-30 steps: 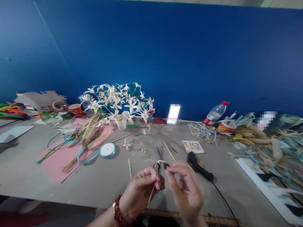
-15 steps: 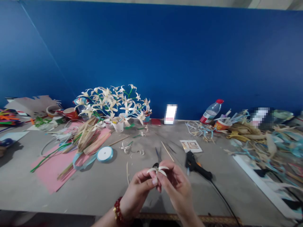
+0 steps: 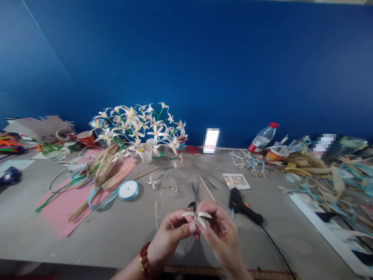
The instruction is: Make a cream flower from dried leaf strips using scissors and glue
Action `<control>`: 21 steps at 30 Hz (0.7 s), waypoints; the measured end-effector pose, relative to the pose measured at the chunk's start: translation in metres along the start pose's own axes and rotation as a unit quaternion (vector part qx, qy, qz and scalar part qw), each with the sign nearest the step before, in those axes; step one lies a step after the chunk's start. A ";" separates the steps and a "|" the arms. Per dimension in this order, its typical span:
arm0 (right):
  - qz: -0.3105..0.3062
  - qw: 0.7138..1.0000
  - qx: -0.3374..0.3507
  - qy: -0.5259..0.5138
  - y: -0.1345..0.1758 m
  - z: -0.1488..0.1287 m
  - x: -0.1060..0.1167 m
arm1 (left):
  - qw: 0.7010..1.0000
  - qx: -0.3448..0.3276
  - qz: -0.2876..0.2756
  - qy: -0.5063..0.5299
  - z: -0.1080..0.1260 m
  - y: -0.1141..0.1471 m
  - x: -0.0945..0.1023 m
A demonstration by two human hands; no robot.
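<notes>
Hands, both in use, meeting low at the near edge of the table (image 3: 122,237). Left hand (image 3: 170,241), a red bead bracelet (image 3: 145,259) at its wrist, pinches the base of a small cream flower (image 3: 197,216) between thumb and forefinger. Right hand (image 3: 223,237) closes its fingertips on the same flower from the other side; the two hands touch at the pinch.

Flower: pale, narrow pointed petals, three or four spread flat above the fingertips, one hanging down. Material looks like dried husk or strip. Stem hidden by the hands, if any.

Progress, judged: petals appear already formed and gathered; the piece has no visible green stem, unlike the finished ones, so binding or mounting seems left to do.

Beyond the hands: scissors (image 3: 194,195) lying just past the fingertips; black glue gun (image 3: 243,204) to the right hand's side, its cord running toward the table edge; ribbon spool (image 3: 128,189) and pink sheet (image 3: 68,202) out past the left hand. Farther off, a bunch of finished flowers (image 3: 140,126) on green stems; plastic bottle (image 3: 263,138) far right.
</notes>
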State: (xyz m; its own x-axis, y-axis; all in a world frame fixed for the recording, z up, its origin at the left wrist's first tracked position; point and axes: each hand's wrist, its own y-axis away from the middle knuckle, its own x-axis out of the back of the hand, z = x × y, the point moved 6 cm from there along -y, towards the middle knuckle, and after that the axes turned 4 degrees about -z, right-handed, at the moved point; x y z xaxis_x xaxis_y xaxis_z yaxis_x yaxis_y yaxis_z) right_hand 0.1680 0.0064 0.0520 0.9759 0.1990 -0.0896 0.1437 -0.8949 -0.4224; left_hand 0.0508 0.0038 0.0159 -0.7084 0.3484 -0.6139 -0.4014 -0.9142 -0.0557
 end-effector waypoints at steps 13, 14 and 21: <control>-0.081 0.991 0.095 0.042 -0.003 -0.006 0.004 | 0.971 -0.108 -0.050 -0.209 0.028 -0.001 -0.006; -0.082 0.991 0.096 0.042 -0.003 -0.006 0.004 | 0.970 -0.107 -0.048 -0.211 0.029 -0.001 -0.007; -0.083 0.988 0.118 0.055 -0.005 -0.012 0.004 | 0.966 -0.100 -0.051 -0.231 0.028 0.000 -0.008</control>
State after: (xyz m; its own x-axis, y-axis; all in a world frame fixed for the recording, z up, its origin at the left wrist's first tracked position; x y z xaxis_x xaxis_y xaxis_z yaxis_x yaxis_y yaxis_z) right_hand 0.1733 0.0071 0.0646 0.9562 0.2777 0.0921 0.2729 -0.7328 -0.6233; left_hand 0.0402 0.0070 0.0433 -0.8735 0.4514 -0.1825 -0.3948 -0.8760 -0.2770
